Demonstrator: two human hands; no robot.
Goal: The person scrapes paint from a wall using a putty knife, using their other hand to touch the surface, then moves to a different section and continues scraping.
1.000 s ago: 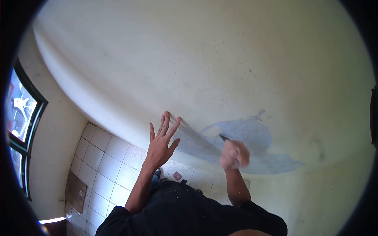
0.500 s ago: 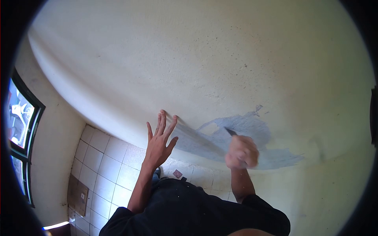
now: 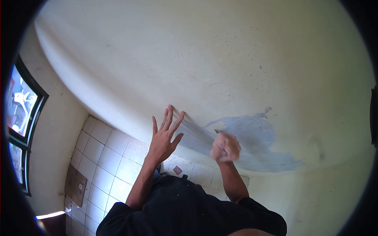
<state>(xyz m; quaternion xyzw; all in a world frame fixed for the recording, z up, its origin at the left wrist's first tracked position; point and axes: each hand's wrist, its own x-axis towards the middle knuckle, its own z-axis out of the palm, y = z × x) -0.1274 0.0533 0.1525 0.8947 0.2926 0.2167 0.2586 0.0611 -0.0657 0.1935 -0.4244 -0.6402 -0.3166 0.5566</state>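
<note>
A pale cream wall [image 3: 149, 59] fills most of the view, with a bare grey patch [image 3: 256, 135] where its paint is gone. My right hand [image 3: 225, 147] is closed in a fist around a scraper [image 3: 217, 131]. Only the dark tip of its blade shows, close to a small leftover piece of cream paint [image 3: 215, 126]; the handle is hidden in my fingers. My left hand [image 3: 162, 141] is open with fingers spread, its fingertips against the wall left of the grey patch.
White floor tiles [image 3: 112, 159] run along the foot of the wall. A small dark reddish piece [image 3: 177, 170] lies on them near my feet, and a brown board [image 3: 75, 185] is further left. A dark-framed window [image 3: 29, 118] is at the far left.
My right hand has moved left with the scraper, and less of the blade shows now. My left hand stays against the wall. The view has shifted slightly.
</note>
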